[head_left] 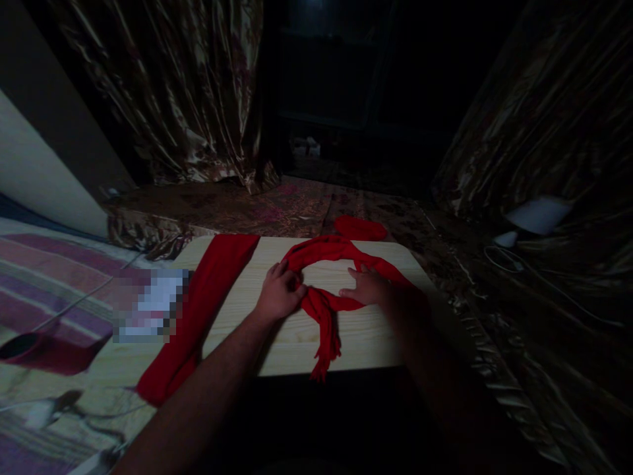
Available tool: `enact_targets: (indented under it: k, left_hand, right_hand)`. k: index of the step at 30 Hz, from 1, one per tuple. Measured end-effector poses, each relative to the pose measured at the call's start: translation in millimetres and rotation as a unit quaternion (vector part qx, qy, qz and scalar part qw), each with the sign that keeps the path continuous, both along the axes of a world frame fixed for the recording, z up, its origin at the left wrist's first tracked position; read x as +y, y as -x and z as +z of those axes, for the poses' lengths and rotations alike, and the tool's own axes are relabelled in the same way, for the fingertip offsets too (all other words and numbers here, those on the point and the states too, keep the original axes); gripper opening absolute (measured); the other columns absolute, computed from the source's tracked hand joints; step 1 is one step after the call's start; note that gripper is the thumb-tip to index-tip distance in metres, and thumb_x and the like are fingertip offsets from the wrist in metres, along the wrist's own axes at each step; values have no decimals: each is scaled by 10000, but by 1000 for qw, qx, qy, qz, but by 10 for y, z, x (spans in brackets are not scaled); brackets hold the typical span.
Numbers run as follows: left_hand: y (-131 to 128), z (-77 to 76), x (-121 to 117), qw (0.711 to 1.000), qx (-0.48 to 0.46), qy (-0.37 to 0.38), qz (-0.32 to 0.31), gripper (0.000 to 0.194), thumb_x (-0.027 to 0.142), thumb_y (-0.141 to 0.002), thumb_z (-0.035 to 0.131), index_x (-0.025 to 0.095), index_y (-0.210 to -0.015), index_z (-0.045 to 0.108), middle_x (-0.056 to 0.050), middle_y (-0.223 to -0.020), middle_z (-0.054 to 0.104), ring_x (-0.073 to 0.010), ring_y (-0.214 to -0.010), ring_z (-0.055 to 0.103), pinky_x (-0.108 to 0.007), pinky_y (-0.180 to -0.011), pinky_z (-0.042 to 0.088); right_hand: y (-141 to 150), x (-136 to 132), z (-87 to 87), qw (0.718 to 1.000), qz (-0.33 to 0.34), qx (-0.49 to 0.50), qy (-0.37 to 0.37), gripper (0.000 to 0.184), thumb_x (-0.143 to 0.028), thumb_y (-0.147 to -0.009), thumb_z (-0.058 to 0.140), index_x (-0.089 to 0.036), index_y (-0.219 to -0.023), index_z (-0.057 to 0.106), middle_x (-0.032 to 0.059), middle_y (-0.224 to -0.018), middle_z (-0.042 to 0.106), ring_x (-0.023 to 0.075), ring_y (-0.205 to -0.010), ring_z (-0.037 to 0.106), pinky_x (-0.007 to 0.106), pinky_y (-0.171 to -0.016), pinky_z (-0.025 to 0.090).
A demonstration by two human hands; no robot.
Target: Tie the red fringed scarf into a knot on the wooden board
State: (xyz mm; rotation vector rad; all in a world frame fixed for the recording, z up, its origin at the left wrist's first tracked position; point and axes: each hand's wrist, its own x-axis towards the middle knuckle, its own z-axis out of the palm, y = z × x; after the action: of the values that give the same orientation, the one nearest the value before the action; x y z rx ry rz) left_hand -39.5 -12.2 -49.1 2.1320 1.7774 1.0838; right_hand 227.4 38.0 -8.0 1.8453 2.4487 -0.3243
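The fingers of the bare left hand [281, 290] are bent and partly closed over the left side of a long, red, fringed fabric scarf [326, 249], thumb close to the forefinger; in this dim light I cannot tell whether they pinch the cloth or only press on it. The fingers of the bare right hand [368, 285] are spread, palm down at the right side of the same cloth, clasping nothing. With one hand at each side, they seem set to steady the curve and keep it open.

The scarf lies on a pale, wood-grained table [366, 343], bent into a flattened ring with bare board inside. The ring's long axis runs left to right. From its near left part a narrow tail comes toward the wearer, its fringe pointing at the table's near edge.

Left of the hands, a broad, flat strip of red cloth [217, 290] slants from the far edge down to the near left, its near end hanging past the board, probably laid aside there to leave the middle for the ring. A rounded, red fabric bundle [361, 227] sits by the far edge. Beyond the table's left side, a dark red, cup-shaped object [54, 353] lies tipped over near a striped pink and purple cover [49, 264].
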Motion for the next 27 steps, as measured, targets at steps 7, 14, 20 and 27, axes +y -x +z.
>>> enact_targets:
  k: [7,14,20,27]
  left_hand:
    - [-18,51,-88,995,73,36,54,437,316,-744,646,231,-1169,703,-103,-1441,519,-327,-1344,439,-438,-1099,398]
    - [-63,190,-142,987,87,111,80,541,326,-766,645,344,-1307,648,-62,-1567,373,-372,-1341,423,-522,-1046,412]
    - [-60,219,-141,982,81,141,92,510,332,-771,644,367,-1279,666,-52,-1566,382,-376,-1332,423,-540,-1035,404]
    - [-52,253,-145,982,74,154,85,408,338,-766,653,404,-1161,730,11,-1554,403,-366,-1326,422,-530,-1037,402]
  right_hand:
    - [104,252,29,999,2,7,-54,663,-579,-894,549,-133,-1384,558,191,-1449,508,321,-1372,417,397,-1105,328]
    - [159,532,213,977,49,5,-207,294,-259,-826,672,-257,-1116,724,66,-1559,384,314,-1436,250,503,-1141,231]
    - [159,819,132,981,88,16,-174,356,-96,-800,593,-206,-1112,724,127,-1298,607,263,-1229,511,432,-1082,342]
    - [169,1106,309,910,82,306,-268,301,6,-688,451,-183,-674,686,28,-812,649,161,-809,609,288,-825,486]
